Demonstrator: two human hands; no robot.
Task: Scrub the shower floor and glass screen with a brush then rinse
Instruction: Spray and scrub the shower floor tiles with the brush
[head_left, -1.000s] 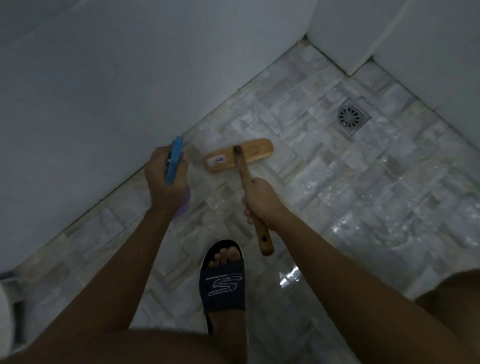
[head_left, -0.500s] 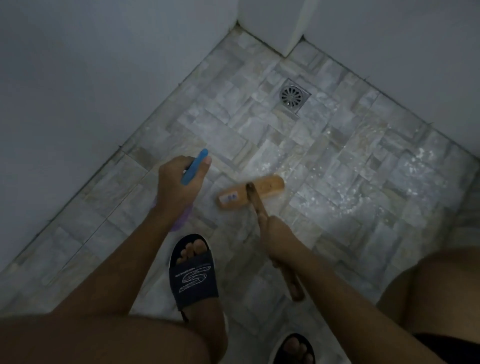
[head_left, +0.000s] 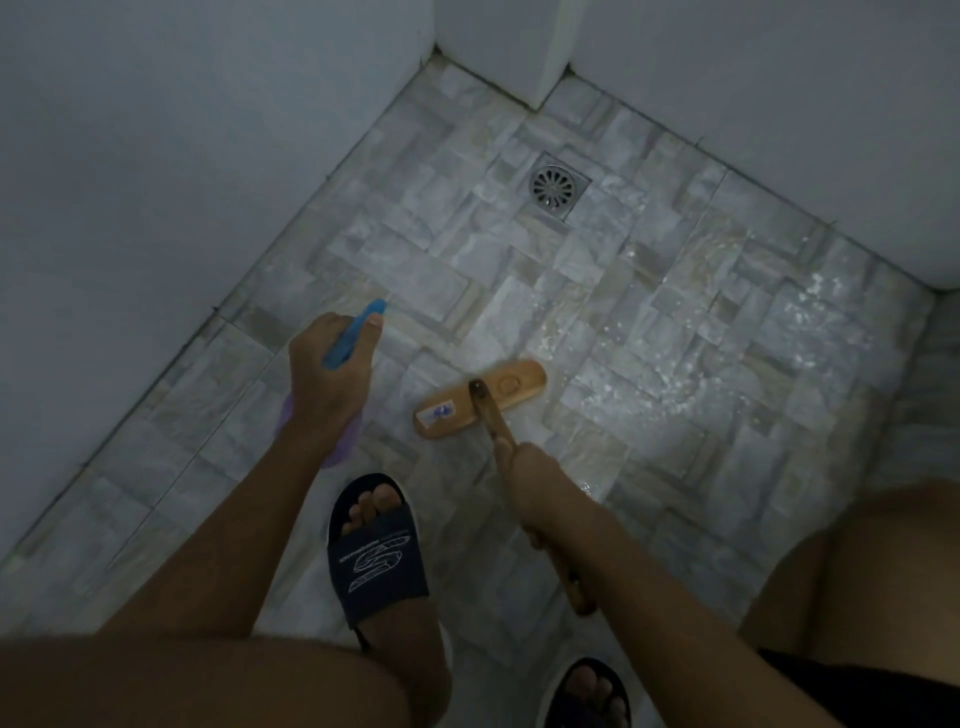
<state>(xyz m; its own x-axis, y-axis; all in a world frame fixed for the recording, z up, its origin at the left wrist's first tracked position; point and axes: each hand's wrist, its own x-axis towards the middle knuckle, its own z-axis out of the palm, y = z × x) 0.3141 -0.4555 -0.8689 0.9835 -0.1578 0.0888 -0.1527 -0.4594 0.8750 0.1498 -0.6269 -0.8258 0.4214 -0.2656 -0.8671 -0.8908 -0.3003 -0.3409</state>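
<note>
Wooden brush mid-frame, right hand gripping it, left hand clutching spray bottle; imo best keeping bristles flat, working toward drain.

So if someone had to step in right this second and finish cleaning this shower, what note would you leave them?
Left hand holds the spray bottle, blue nozzle aimed at the floor near the left wall.
Right hand grips the wooden handle of the brush; its head sits on the tiles ahead of the slippered foot.
Done: the floor tiles to the right look wet with white flecks, probably suds.
Left: scrub the rest toward the drain, do the glass screen (not in view), then rinse.
</note>
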